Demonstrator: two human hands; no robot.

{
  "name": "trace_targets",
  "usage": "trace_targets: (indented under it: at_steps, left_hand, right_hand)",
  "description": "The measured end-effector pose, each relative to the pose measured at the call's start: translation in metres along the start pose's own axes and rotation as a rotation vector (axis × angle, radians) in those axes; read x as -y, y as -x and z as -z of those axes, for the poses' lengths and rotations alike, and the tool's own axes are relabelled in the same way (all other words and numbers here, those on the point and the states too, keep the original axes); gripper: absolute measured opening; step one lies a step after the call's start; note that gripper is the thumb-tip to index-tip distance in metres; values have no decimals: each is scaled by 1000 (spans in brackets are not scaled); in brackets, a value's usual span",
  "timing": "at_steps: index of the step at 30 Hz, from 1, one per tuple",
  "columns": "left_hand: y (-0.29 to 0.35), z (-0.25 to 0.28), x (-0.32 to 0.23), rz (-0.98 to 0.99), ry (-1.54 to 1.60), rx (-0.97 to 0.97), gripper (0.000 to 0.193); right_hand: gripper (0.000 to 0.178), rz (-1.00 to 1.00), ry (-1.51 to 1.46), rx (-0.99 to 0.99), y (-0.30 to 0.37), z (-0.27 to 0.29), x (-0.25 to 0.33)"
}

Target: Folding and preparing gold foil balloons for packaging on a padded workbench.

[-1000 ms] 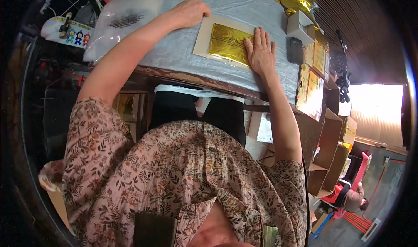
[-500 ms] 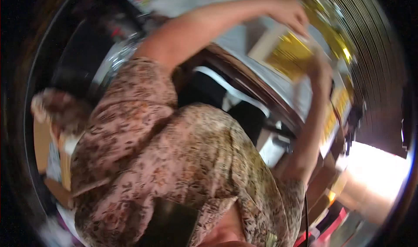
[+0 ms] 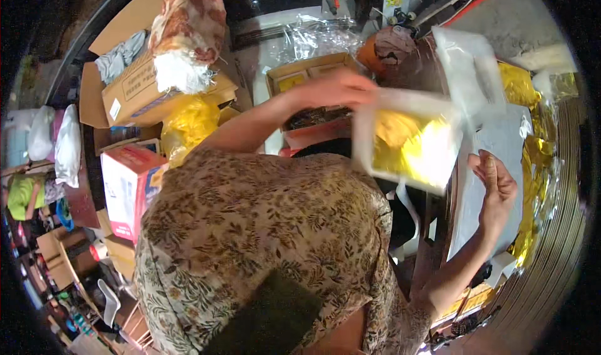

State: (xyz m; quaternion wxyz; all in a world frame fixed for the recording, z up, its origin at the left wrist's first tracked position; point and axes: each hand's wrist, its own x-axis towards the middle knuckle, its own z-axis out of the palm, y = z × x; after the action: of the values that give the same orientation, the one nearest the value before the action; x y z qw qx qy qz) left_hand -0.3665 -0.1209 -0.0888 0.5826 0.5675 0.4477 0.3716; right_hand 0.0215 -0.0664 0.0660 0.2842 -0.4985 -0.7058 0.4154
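Note:
A square piece with a pale border and a shiny gold middle (image 3: pixel 404 139) is tilted in front of my body. My left hand (image 3: pixel 332 92), smeared by motion, grips it at the upper left edge. Whether it is a shallow box or a flat frame, I cannot tell. To its right, my right hand (image 3: pixel 496 186) is raised over the pale tabletop (image 3: pixel 504 148), apart from the piece. Its fingers are loosely bent, and I see nothing held in them. Crumpled gold film (image 3: pixel 532 180) lies along the tabletop's far right side.
Clear plastic wrapping (image 3: pixel 469 67) lies at the table's upper end. An open carton (image 3: pixel 273 83) sits beyond my left arm. On the left are a cardboard box (image 3: pixel 134 95), a yellow plastic bag (image 3: pixel 191 126) and a red-and-white box (image 3: pixel 128 186). A corrugated shutter-like surface (image 3: pixel 566 167) borders the right.
The view has swung toward the left-hand boxes. The gold-centred piece has come off the table side toward my body in my left hand; my right hand is now apart from it.

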Motion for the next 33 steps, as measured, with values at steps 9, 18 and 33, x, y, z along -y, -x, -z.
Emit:
trace_targets:
  at_steps: [9,18,33]
  left_hand:
    - [167,-2,288,546,-772,-570,51]
    - [129,26,343,494,-973,-721,24]
    - [103,123,272,138,-550,-1130,33]
  right_hand:
    - [29,-182,15,-123,56,23,-78]
    - [27,-283,-389,-310,82,16,-106]
    - [26,-292,-390,-296,67,4,-96]
